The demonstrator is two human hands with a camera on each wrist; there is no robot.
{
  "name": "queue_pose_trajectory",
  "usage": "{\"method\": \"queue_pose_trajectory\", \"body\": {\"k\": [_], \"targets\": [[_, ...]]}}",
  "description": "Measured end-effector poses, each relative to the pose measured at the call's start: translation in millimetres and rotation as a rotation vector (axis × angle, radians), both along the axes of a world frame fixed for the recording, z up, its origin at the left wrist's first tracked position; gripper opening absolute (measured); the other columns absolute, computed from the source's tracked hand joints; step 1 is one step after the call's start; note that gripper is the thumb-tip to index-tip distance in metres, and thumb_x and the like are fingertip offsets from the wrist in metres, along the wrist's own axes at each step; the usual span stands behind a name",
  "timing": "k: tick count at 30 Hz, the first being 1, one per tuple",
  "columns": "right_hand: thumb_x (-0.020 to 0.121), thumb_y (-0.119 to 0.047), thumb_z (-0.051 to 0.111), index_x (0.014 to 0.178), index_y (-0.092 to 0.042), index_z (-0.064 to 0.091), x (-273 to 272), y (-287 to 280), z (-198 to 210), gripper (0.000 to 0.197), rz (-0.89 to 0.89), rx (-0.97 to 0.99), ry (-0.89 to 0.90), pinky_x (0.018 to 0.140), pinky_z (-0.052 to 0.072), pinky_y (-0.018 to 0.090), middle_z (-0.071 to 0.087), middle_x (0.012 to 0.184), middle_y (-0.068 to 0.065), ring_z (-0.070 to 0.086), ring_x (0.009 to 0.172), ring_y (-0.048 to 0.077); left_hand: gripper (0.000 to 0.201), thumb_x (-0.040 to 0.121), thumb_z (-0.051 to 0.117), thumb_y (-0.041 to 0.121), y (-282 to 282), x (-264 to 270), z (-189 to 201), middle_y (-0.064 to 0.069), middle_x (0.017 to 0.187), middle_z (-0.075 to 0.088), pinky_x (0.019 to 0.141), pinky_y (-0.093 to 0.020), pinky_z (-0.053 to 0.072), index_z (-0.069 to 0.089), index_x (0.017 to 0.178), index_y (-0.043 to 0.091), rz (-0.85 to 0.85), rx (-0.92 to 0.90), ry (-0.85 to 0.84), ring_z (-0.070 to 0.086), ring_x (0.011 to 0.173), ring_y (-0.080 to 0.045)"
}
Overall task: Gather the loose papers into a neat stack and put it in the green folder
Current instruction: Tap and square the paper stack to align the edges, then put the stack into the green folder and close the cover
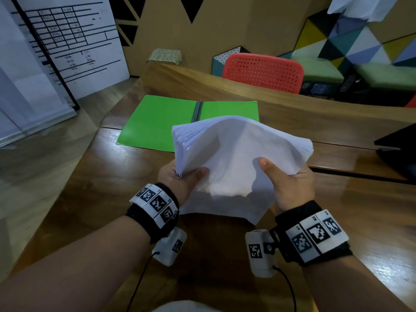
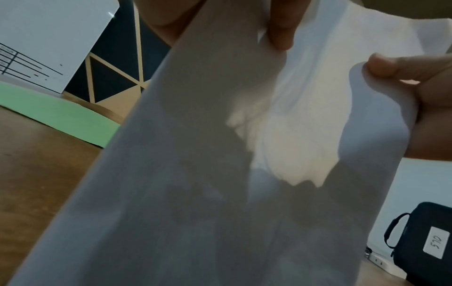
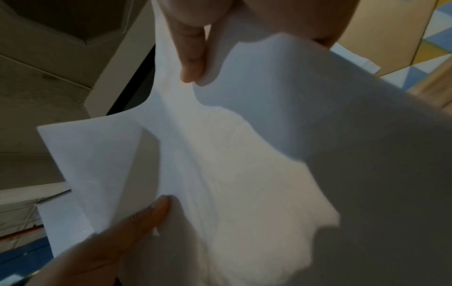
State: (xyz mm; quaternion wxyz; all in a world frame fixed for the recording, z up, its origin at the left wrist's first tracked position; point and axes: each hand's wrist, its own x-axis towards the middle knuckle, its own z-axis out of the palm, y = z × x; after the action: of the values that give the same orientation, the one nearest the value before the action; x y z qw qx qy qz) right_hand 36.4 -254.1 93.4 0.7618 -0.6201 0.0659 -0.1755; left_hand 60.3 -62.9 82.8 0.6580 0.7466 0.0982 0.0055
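A thick stack of white paper sheets (image 1: 238,154) is held above the glossy brown wooden surface (image 1: 94,199), at the centre of the head view. Its left edge is gripped by the left hand (image 1: 180,176), with the thumb curled over the top sheet, and its right edge is gripped by the right hand (image 1: 290,183), the thumb likewise pressed on top. The stack is bowed upward between the two hands, with its far edges fanned unevenly. A single white sheet (image 1: 225,208) is seen beneath the stack, at 6 o'clock from it; whether it lies on the surface cannot be told. The open green card folder (image 1: 157,122) is laid flat on the surface at 11 o'clock from the stack, partly overlapped by it in view. A red perforated plastic chair (image 1: 263,70) is seen at 12 o'clock, beyond the surface.
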Motion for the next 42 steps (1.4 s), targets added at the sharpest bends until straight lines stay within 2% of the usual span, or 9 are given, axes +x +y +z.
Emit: {"method": "queue_pose_trajectory", "body": {"k": [6, 10, 13, 19, 26, 31, 37, 39, 42], "targets": [[0.026, -0.054, 0.087, 0.079, -0.036, 0.076, 5, -7, -14, 0.057, 0.029, 0.011, 0.054, 0.081, 0.057, 0.033, 0.076, 0.087, -0.013, 0.070, 0.090, 0.010, 0.016, 0.072, 0.077, 0.015, -2, 6, -2, 0.011, 0.062, 0.059, 0.040, -0.004, 0.042, 0.062, 0.069, 0.021, 0.013, -0.024, 0.022, 0.057, 0.042, 0.003], [0.050, -0.029, 0.086, 0.074, -0.037, 0.075, 6, -5, -13, 0.027, 0.000, -0.019, 0.041, 0.088, 0.055, 0.043, 0.075, 0.083, -0.015, 0.070, 0.087, 0.009, 0.022, 0.070, 0.078, 0.015, -1, 7, -3, 0.016, 0.054, 0.059, 0.041, -0.005, 0.044, 0.060, 0.062, 0.024, 0.023, -0.056, 0.023, 0.053, 0.036, 0.010], [0.068, 0.000, 0.074, 0.079, -0.030, 0.071, 9, -7, -7, 0.032, -0.008, -0.032, -0.017, 0.086, 0.056, 0.034, 0.075, 0.084, -0.017, 0.069, 0.090, 0.007, 0.022, 0.068, 0.079, 0.013, 0, 10, -2, 0.017, 0.051, 0.061, 0.046, -0.009, 0.049, 0.061, 0.062, 0.024, 0.040, -0.075, -0.007, 0.055, 0.040, 0.010], [0.071, 0.001, 0.072, 0.084, -0.026, 0.065, 17, -8, -22, 0.030, 0.004, -0.041, 0.045, 0.069, 0.057, 0.018, 0.073, 0.073, -0.021, 0.069, 0.075, 0.000, 0.015, 0.074, 0.074, 0.019, -1, 13, -3, 0.013, 0.064, 0.053, 0.039, -0.001, 0.040, 0.060, 0.073, 0.020, -0.008, -0.020, 0.054, 0.054, 0.048, 0.006], [0.059, -0.003, 0.072, 0.090, -0.021, 0.064, 36, -31, -27, 0.037, 0.215, -0.113, 0.120, 0.069, 0.055, 0.016, 0.075, 0.081, -0.017, 0.069, 0.081, -0.001, 0.022, 0.071, 0.077, 0.013, 2, 45, 0, 0.019, 0.033, 0.056, 0.038, -0.007, 0.044, 0.060, 0.059, 0.019, -0.036, 0.005, 0.078, 0.053, 0.035, 0.005], [0.077, 0.015, 0.059, 0.103, -0.011, 0.062, 68, -35, -26, 0.037, 0.314, -0.182, 0.173, 0.067, 0.054, 0.014, 0.075, 0.086, -0.015, 0.069, 0.083, -0.001, 0.019, 0.070, 0.076, 0.005, 6, 105, 13, 0.010, 0.046, 0.066, 0.057, -0.025, 0.054, 0.067, 0.058, 0.016, -0.068, -0.124, 0.073, 0.061, 0.042, -0.007], [0.071, -0.012, 0.077, 0.093, -0.023, 0.063, 151, -31, -19, 0.029, 0.195, -0.186, 0.180, 0.067, 0.055, 0.012, 0.073, 0.074, -0.022, 0.068, 0.073, -0.007, 0.019, 0.068, 0.078, 0.010, 6, 197, 23, -0.010, 0.085, 0.068, 0.083, -0.044, 0.056, 0.070, 0.085, 0.008, -0.169, -0.166, 0.121, 0.067, 0.080, -0.028], [0.062, -0.029, 0.082, 0.098, -0.018, 0.065, 176, -33, -21, 0.041, 0.169, -0.239, 0.232, 0.080, 0.054, 0.021, 0.073, 0.090, -0.012, 0.068, 0.077, -0.004, 0.019, 0.081, 0.068, 0.018, 17, 225, 16, -0.007, 0.091, 0.065, 0.071, -0.029, 0.057, 0.065, 0.096, 0.006, -0.247, -0.008, 0.146, 0.066, 0.072, -0.016], [0.080, 0.004, 0.065, 0.114, -0.002, 0.060, 207, -43, -36, 0.035, 0.054, -0.311, 0.308, 0.087, 0.045, 0.032, 0.063, 0.105, 0.008, 0.061, 0.091, 0.017, 0.058, 0.082, 0.057, 0.052, 61, 268, -10, -0.007, 0.121, 0.060, 0.089, -0.031, 0.045, 0.056, 0.123, 0.011, -0.341, 0.714, 0.267, 0.058, 0.109, -0.024]]}}
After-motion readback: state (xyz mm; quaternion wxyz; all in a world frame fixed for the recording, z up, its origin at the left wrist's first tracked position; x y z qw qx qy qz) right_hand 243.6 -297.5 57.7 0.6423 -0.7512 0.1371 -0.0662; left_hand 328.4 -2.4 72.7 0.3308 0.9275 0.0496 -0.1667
